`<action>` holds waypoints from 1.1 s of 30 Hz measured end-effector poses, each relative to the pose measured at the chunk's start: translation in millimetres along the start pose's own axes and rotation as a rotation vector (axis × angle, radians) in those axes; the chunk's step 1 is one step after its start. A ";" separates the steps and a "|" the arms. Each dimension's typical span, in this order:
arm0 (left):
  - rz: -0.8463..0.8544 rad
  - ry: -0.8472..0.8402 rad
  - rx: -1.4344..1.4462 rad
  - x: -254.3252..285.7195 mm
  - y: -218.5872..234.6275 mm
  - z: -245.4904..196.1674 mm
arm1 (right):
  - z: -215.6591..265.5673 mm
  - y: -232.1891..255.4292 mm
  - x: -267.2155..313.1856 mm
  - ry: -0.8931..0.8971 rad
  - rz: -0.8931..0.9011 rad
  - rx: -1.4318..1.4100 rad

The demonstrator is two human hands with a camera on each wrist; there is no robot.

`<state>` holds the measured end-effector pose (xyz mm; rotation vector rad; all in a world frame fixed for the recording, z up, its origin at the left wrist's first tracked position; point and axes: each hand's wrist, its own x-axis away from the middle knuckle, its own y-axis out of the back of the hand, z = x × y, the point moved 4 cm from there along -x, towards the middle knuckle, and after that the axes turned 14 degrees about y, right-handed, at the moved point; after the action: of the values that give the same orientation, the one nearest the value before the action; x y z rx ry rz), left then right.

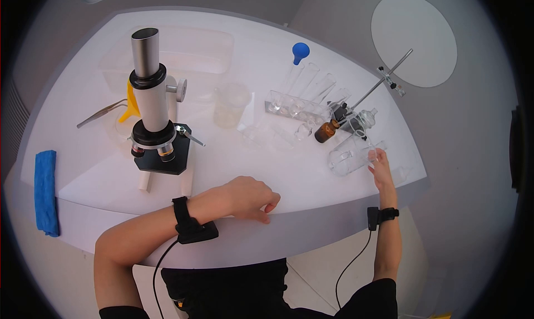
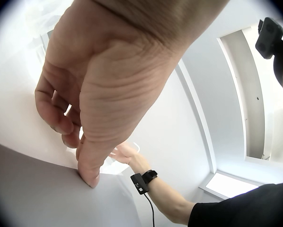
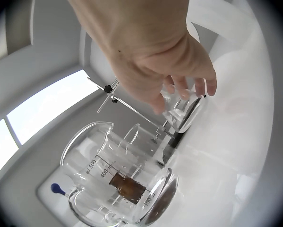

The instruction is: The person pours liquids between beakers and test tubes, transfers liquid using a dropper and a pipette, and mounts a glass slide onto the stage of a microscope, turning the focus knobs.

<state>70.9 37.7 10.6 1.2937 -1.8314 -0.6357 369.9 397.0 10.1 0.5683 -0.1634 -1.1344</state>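
Note:
At the right end of the table my right hand [image 1: 381,171] has its fingers and thumb around a small clear glass vessel [image 3: 180,113]. Its exact kind cannot be told, as the hand covers its top. Close beside it stands a glass measuring jug [image 3: 87,158] with a handle and millilitre marks. A brown glass bottle [image 1: 326,131] is behind the jug and shows through it in the right wrist view. My left hand [image 1: 253,198] rests at the table's front edge, fingers loosely bent, holding nothing. In the left wrist view the thumb [image 2: 92,165] points down at that edge.
A microscope [image 1: 151,104] stands left of centre, with tweezers [image 1: 100,113] and a yellow funnel [image 1: 130,103] beyond it. A blue cloth [image 1: 46,194] lies far left. Test tubes fill a clear rack [image 1: 283,108]; a metal stand [image 1: 370,91] rises behind. A plastic beaker [image 1: 231,107] sits mid-table.

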 end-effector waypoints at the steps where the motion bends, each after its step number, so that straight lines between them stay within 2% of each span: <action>1: 0.005 0.011 -0.004 0.2 0.2 -0.1 | -1.2 -0.7 -0.4 0.000 -0.001 -0.001; 10: -0.007 -0.002 -0.001 -2.0 -0.6 0.5 | -19.3 -5.3 -4.3 -0.006 0.030 0.086; 12: -0.005 -0.003 0.001 -2.5 -0.1 -0.1 | -19.7 -5.0 -1.7 0.191 -0.144 0.115; 13: -0.005 -0.001 0.006 -2.2 0.5 0.2 | -20.8 -1.7 2.0 0.190 -0.142 0.116; 15: -0.005 0.001 0.018 -1.8 1.2 0.8 | 11.9 4.0 24.7 0.163 -0.398 0.181; 17: -0.003 0.000 0.025 -1.1 0.9 1.4 | 19.7 1.2 37.0 0.183 -0.443 0.169; 19: 0.009 0.024 0.013 -1.5 1.1 0.1 | 32.5 -22.4 54.9 0.156 -0.261 -0.262; 20: 0.018 0.014 0.005 -2.4 0.1 -0.7 | 41.1 -33.9 59.4 0.123 -0.158 -0.327; 21: 0.009 0.012 0.003 -2.3 -0.1 -0.3 | 49.0 -40.1 63.0 0.120 -0.171 -0.327; 23: 0.004 0.009 0.009 -1.5 2.7 -1.7 | 63.3 -59.1 63.3 0.037 0.018 -0.548; 29: -0.009 0.002 0.014 0.2 2.6 -0.6 | 60.2 -71.4 56.0 0.023 0.133 -0.687; 33: 0.016 0.006 0.009 -0.6 3.9 -0.5 | 63.1 -76.6 57.2 0.012 0.157 -0.675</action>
<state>69.3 39.7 13.7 1.2848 -1.8398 -0.6146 307.0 301.4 15.8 -0.0392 0.1822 -0.9567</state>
